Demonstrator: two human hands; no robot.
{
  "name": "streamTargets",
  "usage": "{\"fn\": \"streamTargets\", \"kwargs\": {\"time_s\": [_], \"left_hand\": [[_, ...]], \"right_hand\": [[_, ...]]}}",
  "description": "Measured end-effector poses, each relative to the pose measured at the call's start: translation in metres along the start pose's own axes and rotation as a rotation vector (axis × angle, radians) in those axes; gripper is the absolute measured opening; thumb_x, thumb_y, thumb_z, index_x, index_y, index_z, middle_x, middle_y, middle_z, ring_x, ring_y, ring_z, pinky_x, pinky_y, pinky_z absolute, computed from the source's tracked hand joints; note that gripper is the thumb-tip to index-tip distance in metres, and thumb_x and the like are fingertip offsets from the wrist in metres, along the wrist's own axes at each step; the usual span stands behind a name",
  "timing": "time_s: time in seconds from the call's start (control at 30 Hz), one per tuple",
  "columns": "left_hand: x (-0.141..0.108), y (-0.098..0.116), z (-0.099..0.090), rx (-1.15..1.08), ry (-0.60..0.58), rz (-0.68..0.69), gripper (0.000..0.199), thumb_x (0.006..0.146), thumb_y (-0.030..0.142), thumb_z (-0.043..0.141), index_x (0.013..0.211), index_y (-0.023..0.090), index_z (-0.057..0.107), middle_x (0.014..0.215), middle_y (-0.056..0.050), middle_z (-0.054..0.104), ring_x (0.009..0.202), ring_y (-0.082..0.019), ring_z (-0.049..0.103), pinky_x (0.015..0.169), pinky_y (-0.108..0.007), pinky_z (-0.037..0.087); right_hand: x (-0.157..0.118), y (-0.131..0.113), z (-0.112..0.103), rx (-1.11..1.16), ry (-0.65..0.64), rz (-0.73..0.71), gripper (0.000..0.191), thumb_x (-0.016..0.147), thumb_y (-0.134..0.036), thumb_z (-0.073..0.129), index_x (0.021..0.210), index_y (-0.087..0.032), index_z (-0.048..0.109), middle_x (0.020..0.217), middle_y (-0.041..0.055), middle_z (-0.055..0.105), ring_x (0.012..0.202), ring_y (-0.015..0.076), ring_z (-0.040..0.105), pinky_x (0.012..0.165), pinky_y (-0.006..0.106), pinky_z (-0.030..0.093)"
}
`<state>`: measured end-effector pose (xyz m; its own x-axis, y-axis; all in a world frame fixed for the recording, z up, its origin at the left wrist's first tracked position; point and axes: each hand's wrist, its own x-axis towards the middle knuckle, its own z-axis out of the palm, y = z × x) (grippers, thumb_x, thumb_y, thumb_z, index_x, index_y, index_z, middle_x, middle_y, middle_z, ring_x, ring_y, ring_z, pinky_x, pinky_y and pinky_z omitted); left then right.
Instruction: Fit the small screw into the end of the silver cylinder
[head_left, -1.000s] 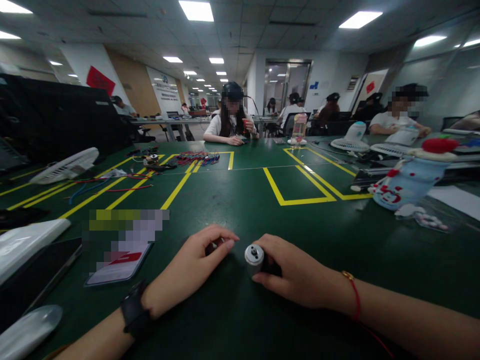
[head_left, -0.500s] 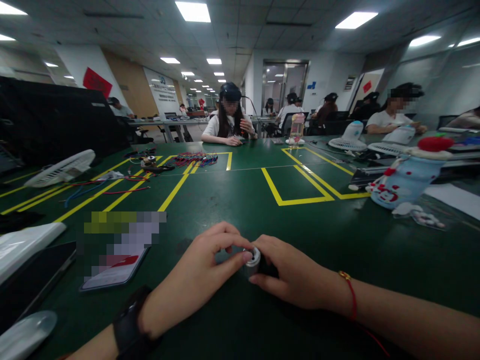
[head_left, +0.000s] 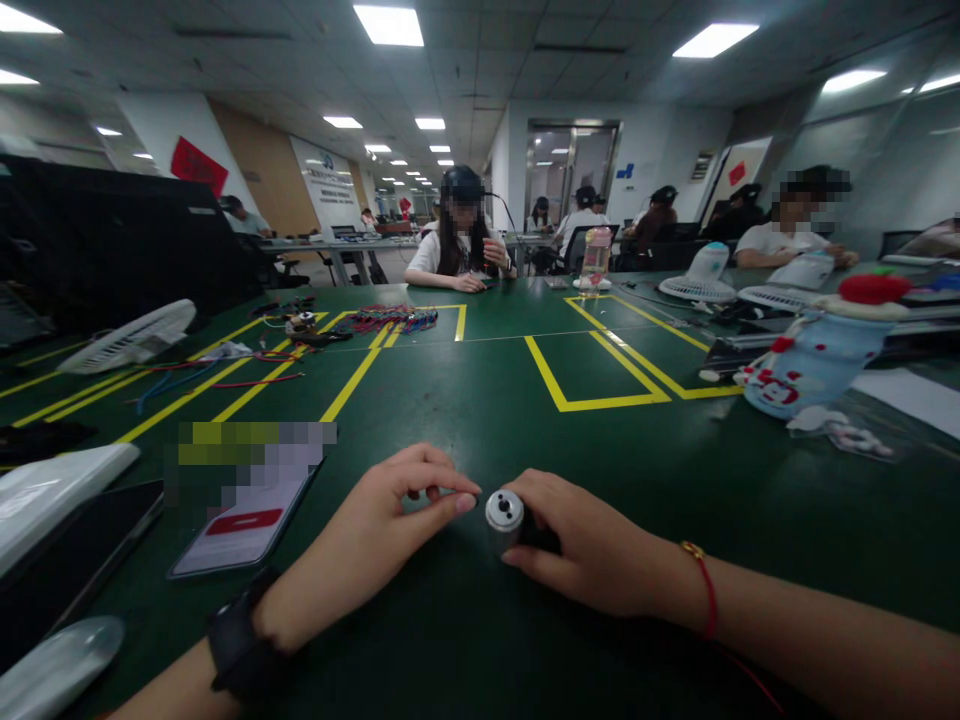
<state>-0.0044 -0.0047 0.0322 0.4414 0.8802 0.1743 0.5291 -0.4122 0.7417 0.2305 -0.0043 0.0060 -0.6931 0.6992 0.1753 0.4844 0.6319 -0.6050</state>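
Observation:
A small silver metal cylinder [head_left: 504, 520] stands upright on the green table, its round top showing a dark centre hole and small holes beside it. My right hand [head_left: 574, 540] is wrapped round its right side, thumb at the front. Just left of the cylinder, apart from it, my left hand [head_left: 412, 500] has thumb and forefinger pinched together. A tiny dark thing shows at those fingertips, too small to name. On my left wrist is a black watch [head_left: 244, 635].
A phone [head_left: 255, 510] and a white mouse [head_left: 64, 665] lie at the left. Farther back are bundled wires [head_left: 394, 319] and a white fan [head_left: 127, 338]. At the right stands a blue bottle [head_left: 821, 360]. A person [head_left: 459, 235] sits across the green table [head_left: 480, 400].
My left hand has moved left, off the cylinder's top, which now shows fully. My right hand keeps its hold on the cylinder.

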Motion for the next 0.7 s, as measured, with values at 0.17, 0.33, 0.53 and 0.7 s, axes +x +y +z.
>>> {"fn": "streamTargets", "kwargs": {"time_s": [0.17,0.33,0.53,0.7], "left_hand": [[0.000,-0.016,0.004,0.016,-0.143,0.015,0.013,0.089,0.025,0.062,0.092,0.027,0.074,0.094,0.000,0.060,0.089,-0.016,0.059,0.082,-0.028,0.045],[0.001,-0.022,0.011,0.076,-0.172,0.056,0.012,0.087,0.025,0.065,0.092,0.027,0.076,0.093,-0.001,0.061,0.090,-0.016,0.058,0.082,-0.030,0.045],[-0.001,-0.026,0.013,0.115,-0.178,0.063,0.012,0.086,0.027,0.066,0.092,0.029,0.076,0.094,-0.001,0.062,0.092,-0.018,0.058,0.083,-0.031,0.044],[0.000,-0.025,0.010,0.050,-0.181,0.023,0.014,0.089,0.027,0.062,0.098,0.027,0.073,0.097,0.000,0.063,0.092,-0.017,0.059,0.084,-0.031,0.045]], "right_hand": [[-0.001,0.000,0.000,-0.006,0.003,0.027,0.028,0.082,-0.023,0.066,0.107,-0.019,0.056,0.100,0.0046,0.057,0.085,0.0187,0.050,0.076,0.032,0.040],[-0.001,0.001,0.000,-0.006,0.005,0.034,0.028,0.081,-0.022,0.067,0.107,-0.019,0.056,0.099,0.0043,0.057,0.083,0.0180,0.049,0.074,0.032,0.040],[-0.001,0.002,0.000,-0.006,0.003,0.023,0.028,0.082,-0.023,0.067,0.107,-0.019,0.056,0.098,0.0042,0.057,0.083,0.0179,0.049,0.074,0.032,0.040],[-0.001,0.002,0.000,-0.001,0.004,0.026,0.028,0.082,-0.023,0.066,0.109,-0.019,0.056,0.100,0.0050,0.058,0.085,0.0187,0.050,0.075,0.032,0.041]]}}
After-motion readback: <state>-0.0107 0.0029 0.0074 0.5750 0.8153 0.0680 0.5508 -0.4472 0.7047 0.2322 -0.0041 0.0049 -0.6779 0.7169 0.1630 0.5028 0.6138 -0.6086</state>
